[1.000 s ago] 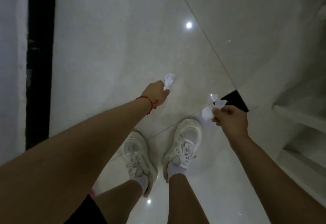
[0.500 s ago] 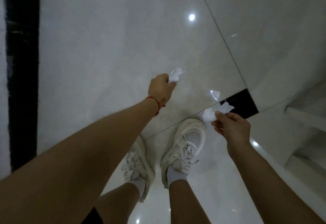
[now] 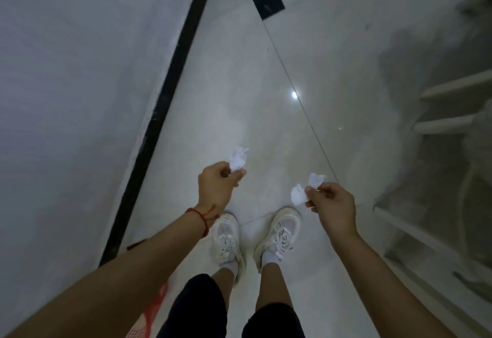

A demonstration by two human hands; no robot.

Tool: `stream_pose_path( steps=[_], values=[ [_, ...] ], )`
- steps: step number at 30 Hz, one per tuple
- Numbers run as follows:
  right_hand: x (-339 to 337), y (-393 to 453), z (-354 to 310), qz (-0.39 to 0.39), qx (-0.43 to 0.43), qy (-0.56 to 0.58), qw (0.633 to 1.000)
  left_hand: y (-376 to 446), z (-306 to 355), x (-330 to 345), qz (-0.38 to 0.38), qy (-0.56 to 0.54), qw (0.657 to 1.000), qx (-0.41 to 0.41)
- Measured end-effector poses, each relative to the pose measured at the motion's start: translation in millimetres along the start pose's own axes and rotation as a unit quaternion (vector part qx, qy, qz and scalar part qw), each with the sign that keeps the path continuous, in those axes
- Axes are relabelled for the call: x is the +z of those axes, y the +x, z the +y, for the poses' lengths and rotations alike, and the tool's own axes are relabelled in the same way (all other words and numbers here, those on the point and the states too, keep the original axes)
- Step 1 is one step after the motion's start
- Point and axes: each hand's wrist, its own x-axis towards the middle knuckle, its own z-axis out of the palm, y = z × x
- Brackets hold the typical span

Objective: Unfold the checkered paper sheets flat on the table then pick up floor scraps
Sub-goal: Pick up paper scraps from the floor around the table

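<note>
Now pinching crumpled paper scraps above the tiled floor (image 3: 266,114): left hand (image 3: 217,187) curled round one scrap (image 3: 238,160), right hand (image 3: 334,206) gripping two more (image 3: 306,188). Probably featherlight, soft, easily dropped; best nipped at the bunched middle.

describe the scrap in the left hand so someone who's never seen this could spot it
Start at the black strip along the wall, then drop to the left hand with the red wrist string. The scrap is one crumpled white wad above its fingers, unlike the right hand's two-lobed scrap.
</note>
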Motion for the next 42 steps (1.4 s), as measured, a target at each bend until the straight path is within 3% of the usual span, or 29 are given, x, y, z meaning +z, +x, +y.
stream_pose_path(
  steps=[5,10,17,24,31,35,42],
  values=[
    [-18.4,-96.5,-62.8,-0.011,-0.068,-0.024,0.997,-63.8,56.3,-83.7,0.014,-0.005,0.998,0.063],
    [-27.4,-181.3,-98.7,0.010,-0.076,0.021,0.997,-131.8,91.4,-153.3,0.035,-0.027,0.995,0.094],
    [-31.8,-271.7,-101.2,0.016,-0.074,0.059,0.995,-228.3,80.8,-213.6,0.063,-0.067,0.994,0.054],
    [-51.1,-312.2,-93.8,-0.064,-0.102,0.016,0.993,-322.1,24.4,-243.9,0.139,-0.108,0.984,-0.028],
    [-75.3,-341.5,-75.1,-0.149,-0.150,-0.098,0.973,-442.4,-12.0,-217.2,0.297,-0.186,0.931,-0.106],
    [-71.5,-364.4,-45.4,-0.190,-0.139,-0.164,0.958,-502.7,-32.4,-203.9,0.326,-0.240,0.903,-0.143],
    [-34.1,-414.5,10.6,-0.225,-0.157,-0.258,0.926,-577.0,-103.2,-242.3,0.394,-0.288,0.850,-0.198]
  ],
)
